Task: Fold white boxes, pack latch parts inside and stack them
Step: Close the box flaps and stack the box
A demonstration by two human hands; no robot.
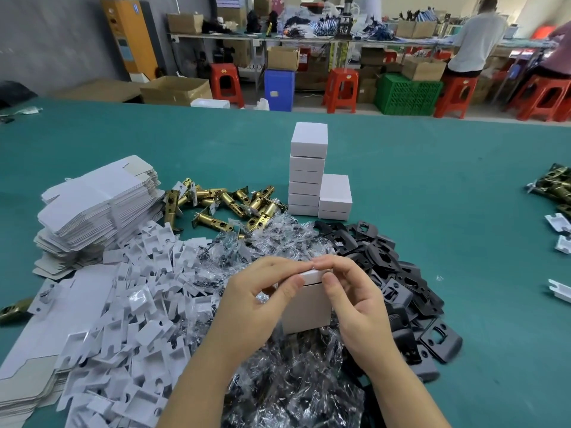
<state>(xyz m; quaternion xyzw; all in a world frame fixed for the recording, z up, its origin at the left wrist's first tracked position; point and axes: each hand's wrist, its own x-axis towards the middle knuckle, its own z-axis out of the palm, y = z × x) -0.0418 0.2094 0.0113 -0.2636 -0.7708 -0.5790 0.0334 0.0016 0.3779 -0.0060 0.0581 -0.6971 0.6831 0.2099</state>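
Both hands work one small white cardboard box [307,307], held upright above the heap of clear plastic screw packets [278,359]. Left hand [262,299]: fingers curled over the box's top flap, thumb against the front face. Right hand [349,298]: fingertips pinching the same flap from the other side, thumb on the upper front edge. The lid sits nearly flush, a thin dark seam showing under it, so judged step is tucking the top closed. Contents cannot be seen.

Done so far: beyond the hands, well apart from them, a tall column of closed white boxes [307,171] stands on the teal table covering [432,196], with a shorter stack of white boxes [335,197] touching its right side. At least seven finished, exact count unclear.

Left to do: plenty. To the far left of the left hand, a thick pile of flat unfolded white box blanks [92,208], and more blanks [27,381] at the near left edge. Just left of the left hand, a spread of white die-cut card inserts [129,319]. Beyond the inserts, loose brass cylindrical latch bolts [222,202]. Just right of the right hand, a heap of black metal strike plates [401,288].

Judgement: early in the batch; the held box appears nearly ready to stack, stock remaining far exceeds the finished boxes.
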